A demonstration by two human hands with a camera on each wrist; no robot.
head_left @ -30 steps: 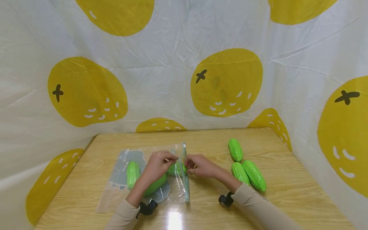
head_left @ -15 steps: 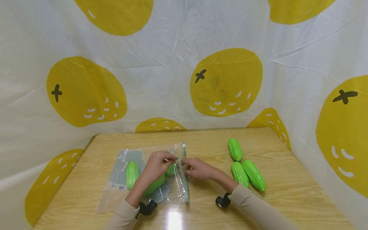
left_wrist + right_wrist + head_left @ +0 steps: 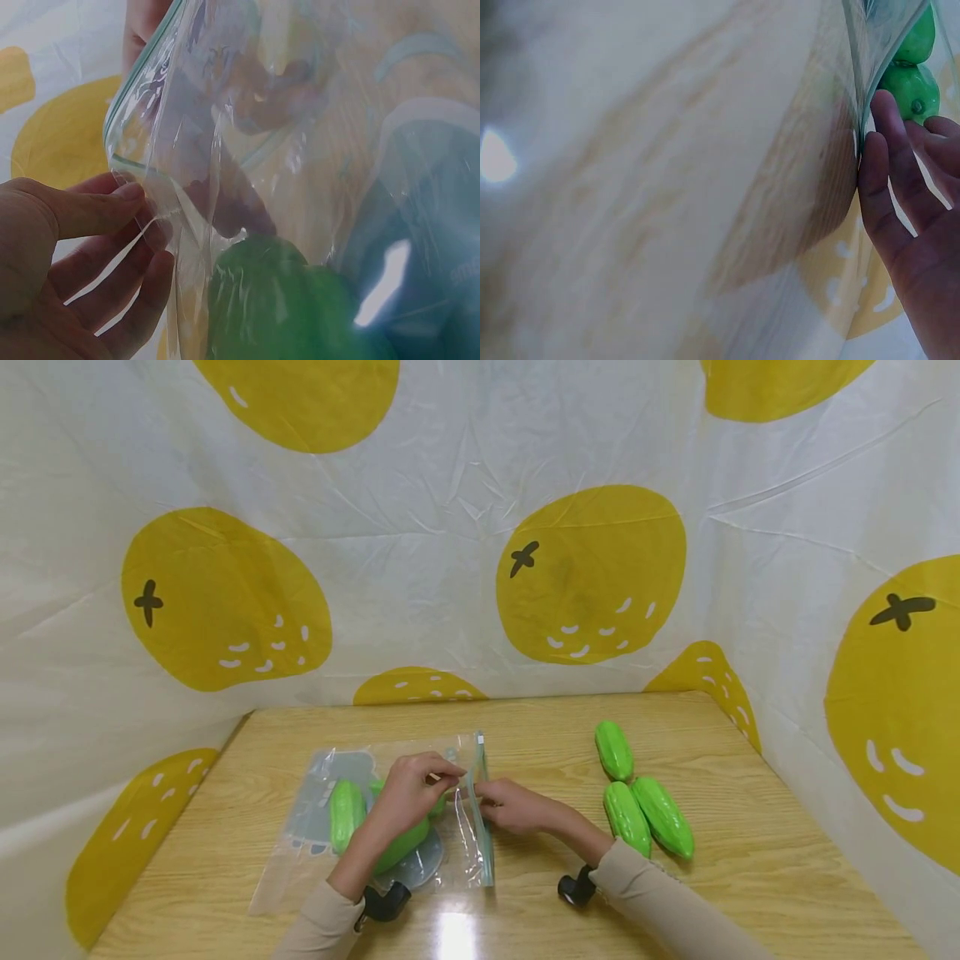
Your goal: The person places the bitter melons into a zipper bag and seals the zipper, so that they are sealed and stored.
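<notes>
A clear zip bag (image 3: 288, 881) with a blue-grey print lies on the table, its zip edge (image 3: 487, 852) facing right. Inside are several glossy green cucumber-shaped pieces, one upright at the left (image 3: 347, 814) and another (image 3: 405, 845) partly behind my left forearm. My left hand (image 3: 411, 789) pinches the upper layer of the bag at its mouth between thumb and fingers and holds it raised. My right hand (image 3: 517, 807) reaches into the mouth with fingers extended. In the right wrist view its fingertips are right at the end of a green piece (image 3: 915, 91).
Three more green pieces lie together on the right of the wooden table (image 3: 555, 893), one (image 3: 614, 752) behind the other two (image 3: 663, 818). A white curtain (image 3: 420, 593) with yellow fruit prints encloses the table at the back and sides.
My right hand has moved left, its fingers passing into the bag's mouth. The green piece at the mouth has slid left, deeper into the bag. My left hand has stayed in place.
</notes>
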